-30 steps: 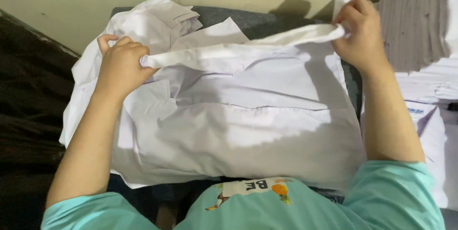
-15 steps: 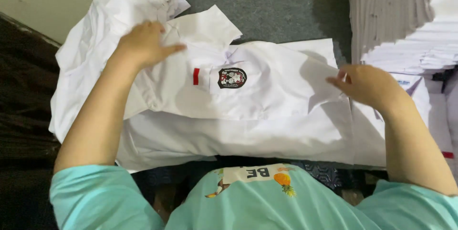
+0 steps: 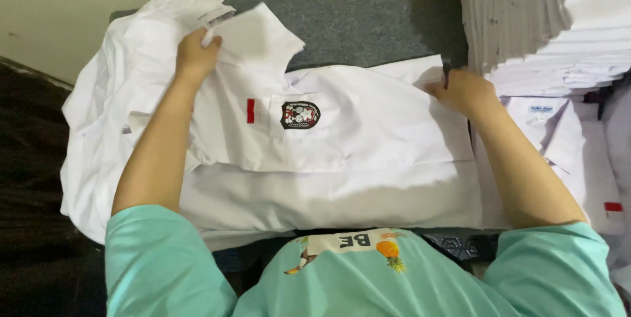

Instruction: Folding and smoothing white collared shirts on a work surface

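White cotton everywhere: a white shirt [image 3: 342, 133] lies spread flat on the grey felt surface [image 3: 368, 24], its front pocket with a dark crest patch [image 3: 300, 114] and a small red tab [image 3: 250, 111] facing up. The left hand [image 3: 196, 54] is closed on the cloth near the collar [image 3: 253, 34] at the far left, fingers curled into the fabric; the right hand [image 3: 464, 90] pinches the shirt's opposite edge, fingers bent around the hem (how tight, I can't quite tell). It looks like the laying-out step of a fold, with the garment pulled taut between both grips. The next move would call for an even tension and a straight fold line, so the pocket stays centred. More loose shirts [image 3: 98, 126] lie bunched beneath on the left, and a tall stack of folded shirts [image 3: 552, 21] stands just beside the right hand.
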